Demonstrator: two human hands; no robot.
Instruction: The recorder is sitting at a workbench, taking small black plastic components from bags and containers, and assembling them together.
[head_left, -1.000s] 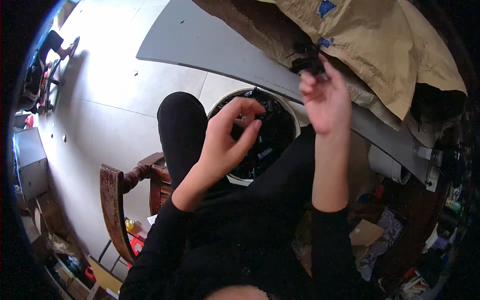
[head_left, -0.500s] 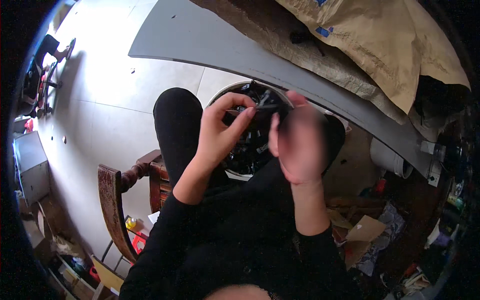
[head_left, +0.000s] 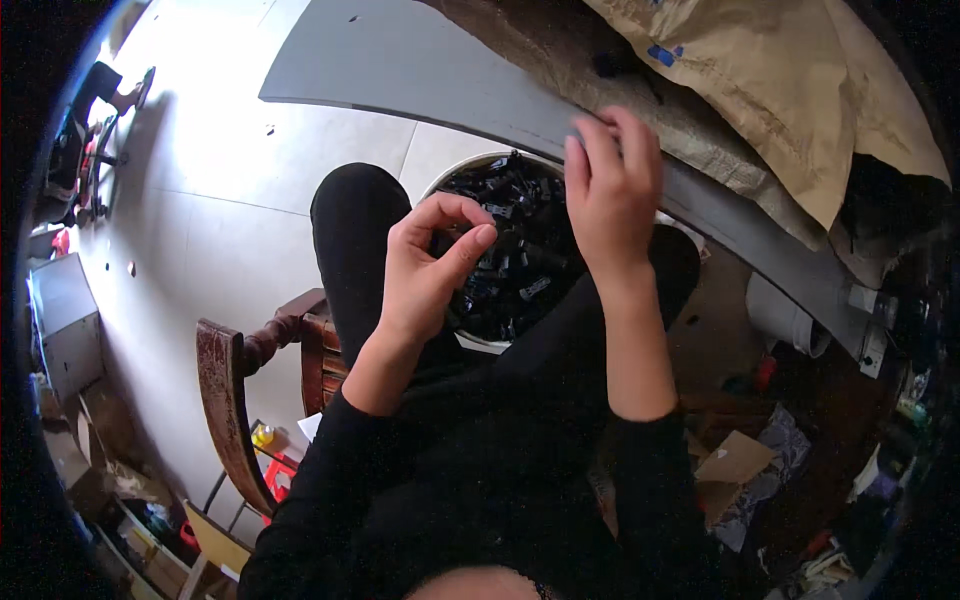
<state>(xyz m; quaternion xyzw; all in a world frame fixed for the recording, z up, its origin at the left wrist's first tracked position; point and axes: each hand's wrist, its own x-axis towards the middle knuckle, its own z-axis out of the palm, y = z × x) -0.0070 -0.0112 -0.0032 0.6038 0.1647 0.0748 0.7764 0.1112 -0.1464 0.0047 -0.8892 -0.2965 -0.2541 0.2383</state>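
Note:
Between my knees stands a round white bucket (head_left: pixel 440 184) holding many small black plastic parts (head_left: pixel 520 262). My left hand (head_left: pixel 425 262) hovers over its left side, thumb and index fingertips brought together in a pinch. Whatever sits between those fingertips is too small to make out. Above the bucket's right rim, in front of the grey board's edge, is my right hand (head_left: pixel 618 195). Its fingers are curled and slightly blurred, with something dark showing between them that I cannot identify.
A long grey board (head_left: pixel 400 60) crosses beyond the bucket, with a brown paper sack (head_left: pixel 760 90) on it. To the left is a wooden chair's armrest (head_left: pixel 225 400). A white pipe-like cylinder (head_left: pixel 785 315) and torn cardboard (head_left: pixel 735 458) lie at right.
My right hand has moved up and away from my left, toward the board's edge. The dark piece between my hands no longer shows there, and more of the bucket's contents is visible.

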